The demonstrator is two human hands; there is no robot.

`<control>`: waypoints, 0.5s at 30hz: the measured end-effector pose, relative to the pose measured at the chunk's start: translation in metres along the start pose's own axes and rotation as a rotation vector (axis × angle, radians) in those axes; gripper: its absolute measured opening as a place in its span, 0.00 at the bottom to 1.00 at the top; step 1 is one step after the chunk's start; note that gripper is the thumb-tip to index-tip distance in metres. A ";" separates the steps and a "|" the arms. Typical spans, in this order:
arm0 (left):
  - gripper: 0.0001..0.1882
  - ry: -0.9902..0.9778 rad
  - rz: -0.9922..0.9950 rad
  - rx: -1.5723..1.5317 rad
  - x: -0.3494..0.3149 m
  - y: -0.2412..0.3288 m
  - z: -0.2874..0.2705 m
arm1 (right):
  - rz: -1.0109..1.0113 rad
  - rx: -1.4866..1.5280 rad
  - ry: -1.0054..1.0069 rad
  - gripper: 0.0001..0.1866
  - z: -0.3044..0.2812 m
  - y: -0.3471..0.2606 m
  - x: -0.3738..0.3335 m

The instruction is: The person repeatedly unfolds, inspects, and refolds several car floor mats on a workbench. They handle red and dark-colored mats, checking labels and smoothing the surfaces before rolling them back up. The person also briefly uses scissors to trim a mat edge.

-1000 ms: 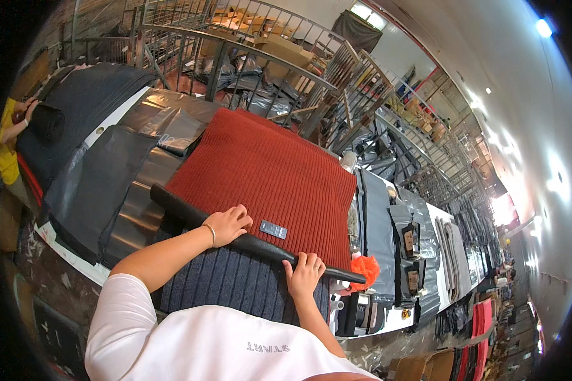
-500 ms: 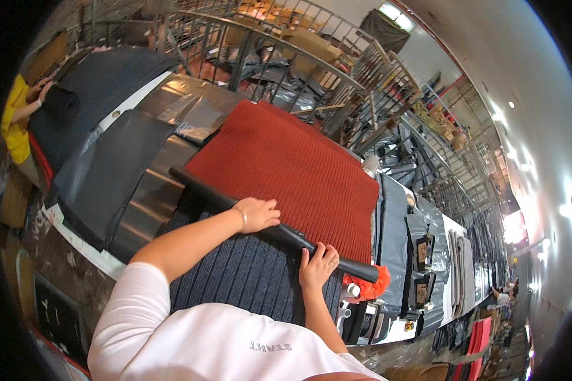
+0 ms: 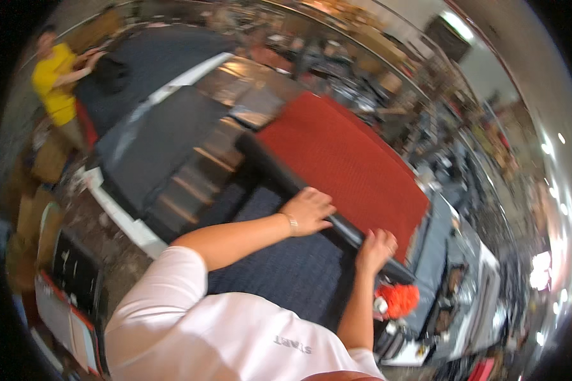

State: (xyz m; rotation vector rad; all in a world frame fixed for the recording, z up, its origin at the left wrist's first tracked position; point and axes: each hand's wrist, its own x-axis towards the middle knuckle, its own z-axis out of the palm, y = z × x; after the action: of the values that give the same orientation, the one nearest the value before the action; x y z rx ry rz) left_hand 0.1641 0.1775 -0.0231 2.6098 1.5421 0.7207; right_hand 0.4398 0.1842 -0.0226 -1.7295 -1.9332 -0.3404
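Far left, a co-worker (image 3: 58, 82) in a yellow top stood with hands at a dark roll (image 3: 111, 73), blurred, on a dark mat stack (image 3: 165, 54); next right, a dark grey sheet (image 3: 165, 130) lay flat beside shiny wrapping (image 3: 194, 178); mid-view, a black roll (image 3: 276, 166) slanted down to the right, a navy mat (image 3: 276, 273) on its near side, a red mat (image 3: 346, 165) on its far side; an orange crumpled bag (image 3: 397, 300) sat just by the roll's right end, contact unclear, with grey wrapped packages (image 3: 433, 244) beyond; as a judgement, the roll could have skewed or loosened, since its long left end had no hand on it and uneven pushing would turn it; the bag could have snagged the right end if the roll swung nearer; the left hand (image 3: 308, 211) rested palm-down about midway along the roll, fingers loosely bent over it, not clenched; the right hand (image 3: 376, 249) curled over the roll toward its right end, gripping or merely resting, could not tell, underside hidden; so the roll lay under both hands, red mat ahead of the fingers, navy mat behind, toward the body.
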 end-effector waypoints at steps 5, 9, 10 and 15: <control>0.24 -0.108 0.005 -0.036 0.070 -0.015 0.023 | -0.166 -0.118 -0.016 0.47 -0.011 -0.004 -0.054; 0.29 0.045 -0.050 0.165 0.098 -0.041 0.056 | -0.179 -0.158 -0.138 0.42 0.003 0.006 -0.008; 0.31 0.001 -0.083 0.166 0.105 -0.042 0.049 | -0.141 -0.110 -0.220 0.39 0.009 0.011 0.008; 0.39 0.076 -0.066 0.213 0.090 0.001 0.061 | 0.050 -0.108 -0.440 0.28 0.038 0.033 0.075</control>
State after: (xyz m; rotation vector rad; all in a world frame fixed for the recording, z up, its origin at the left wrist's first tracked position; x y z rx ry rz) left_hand 0.2253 0.2651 -0.0436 2.6898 1.8111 0.6938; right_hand 0.4606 0.2718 -0.0192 -2.0530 -2.1992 -0.0459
